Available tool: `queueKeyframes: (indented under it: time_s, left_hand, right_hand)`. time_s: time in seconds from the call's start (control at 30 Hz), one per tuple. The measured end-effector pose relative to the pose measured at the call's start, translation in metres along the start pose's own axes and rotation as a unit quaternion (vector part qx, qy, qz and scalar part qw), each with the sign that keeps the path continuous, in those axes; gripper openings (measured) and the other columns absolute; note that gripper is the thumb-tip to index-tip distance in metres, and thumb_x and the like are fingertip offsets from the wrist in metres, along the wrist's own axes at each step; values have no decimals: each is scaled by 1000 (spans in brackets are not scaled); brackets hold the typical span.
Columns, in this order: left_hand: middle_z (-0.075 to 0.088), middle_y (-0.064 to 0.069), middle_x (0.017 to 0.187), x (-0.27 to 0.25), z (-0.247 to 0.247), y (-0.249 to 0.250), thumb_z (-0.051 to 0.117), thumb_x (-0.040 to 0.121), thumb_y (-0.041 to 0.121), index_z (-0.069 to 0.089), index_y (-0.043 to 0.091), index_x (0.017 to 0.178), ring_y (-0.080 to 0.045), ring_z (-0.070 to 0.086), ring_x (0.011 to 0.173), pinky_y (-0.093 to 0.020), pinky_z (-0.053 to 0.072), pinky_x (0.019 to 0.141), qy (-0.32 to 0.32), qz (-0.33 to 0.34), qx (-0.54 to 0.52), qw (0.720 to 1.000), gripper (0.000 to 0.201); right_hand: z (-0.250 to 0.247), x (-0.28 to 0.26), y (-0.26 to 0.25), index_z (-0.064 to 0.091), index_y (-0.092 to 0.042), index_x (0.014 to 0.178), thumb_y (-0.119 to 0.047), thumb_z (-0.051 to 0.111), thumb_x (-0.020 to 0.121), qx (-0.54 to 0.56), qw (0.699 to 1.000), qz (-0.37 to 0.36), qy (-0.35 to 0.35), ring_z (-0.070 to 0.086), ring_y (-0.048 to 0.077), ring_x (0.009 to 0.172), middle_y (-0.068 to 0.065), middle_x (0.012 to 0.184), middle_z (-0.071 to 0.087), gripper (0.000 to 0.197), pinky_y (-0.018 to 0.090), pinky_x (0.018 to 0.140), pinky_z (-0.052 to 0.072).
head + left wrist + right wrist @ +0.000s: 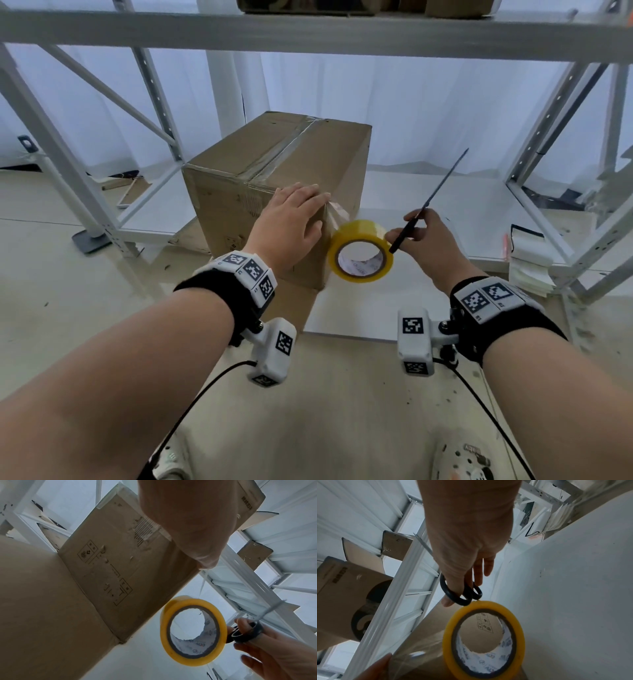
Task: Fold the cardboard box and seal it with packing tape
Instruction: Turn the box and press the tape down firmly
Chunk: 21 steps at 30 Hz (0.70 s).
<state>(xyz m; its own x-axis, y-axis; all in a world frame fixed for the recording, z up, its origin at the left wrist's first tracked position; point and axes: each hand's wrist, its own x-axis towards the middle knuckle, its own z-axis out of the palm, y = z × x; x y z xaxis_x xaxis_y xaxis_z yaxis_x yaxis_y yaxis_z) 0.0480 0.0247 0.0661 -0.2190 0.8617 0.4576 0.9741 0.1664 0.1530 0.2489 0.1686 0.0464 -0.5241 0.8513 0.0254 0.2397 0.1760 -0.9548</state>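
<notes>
Seen from below, the left hand [188, 520] presses flat against a cardboard box [111, 561], a yellow tape roll [192, 630] hangs from a clear strip, and the right hand [274, 655] holds black-handled scissors [247, 632].

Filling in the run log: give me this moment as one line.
left hand presses tape on box | roll hangs from strip | right hand holds scissors | tape uncut

Background stuff: white metal shelving rack [147, 85] behind the fingers, a stack of white folded paper bags [529, 263] off right of them, more brown cartons [301, 5] up top.
</notes>
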Motion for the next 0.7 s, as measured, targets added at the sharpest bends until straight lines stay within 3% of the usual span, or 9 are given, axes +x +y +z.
queueKeyframes:
  time_s: [0.07,0.2,0.3,0.4,0.57,0.63,0.7]
  left_hand:
    - [47,-1,141,-1,1,1,52,92,27,48,23,137,-25,35,134,-49,25,113,17,2,5,1000,46]
    - [55,-2,131,-2,1,3,51,81,29,57,21,127,-28,43,125,-49,19,113,38,0,21,999,47]
    - [54,-2,132,2,-2,4,48,76,29,57,20,127,-27,43,127,-49,14,114,27,4,27,999,53]
    - [50,1,137,5,-3,4,53,82,25,53,24,131,-24,40,131,-45,6,117,18,-1,39,999,50]
    - [31,5,153,1,-3,2,52,88,32,35,28,144,-18,22,143,-44,-5,118,-21,3,50,999,59]
    - [28,1,153,-9,2,3,54,87,34,32,25,145,-20,19,143,-47,2,118,-19,1,35,999,62]
    - [39,-5,142,-25,10,7,60,82,32,42,19,136,-24,33,133,-45,21,113,43,-40,-15,998,57]
  right_hand:
    - [2,3,1,48,-16,107,-25,77,79,-47,999,5,-6,62,23,98,15,101,68,42,27,78,42]
    - [9,3,-1,49,-11,115,-30,75,81,-63,998,20,13,61,23,96,15,102,67,47,28,82,43]
    - [11,-3,-13,51,-9,114,-23,70,86,-43,993,43,-103,64,13,85,12,98,70,36,15,70,39]
    - [16,-9,-18,53,-9,111,-22,68,87,-58,977,63,-193,64,-2,70,1,85,70,31,13,67,35]
    - [26,-12,-18,55,-15,99,-28,68,87,-40,982,50,-176,57,13,78,1,84,68,22,22,66,37]
    - [28,-14,-20,55,-15,98,-29,68,87,-48,984,43,-168,52,11,73,0,83,65,22,21,63,35]
    - [27,-16,-21,55,-15,97,-29,68,87,-52,983,41,-169,48,9,69,-1,79,63,22,20,61,34]
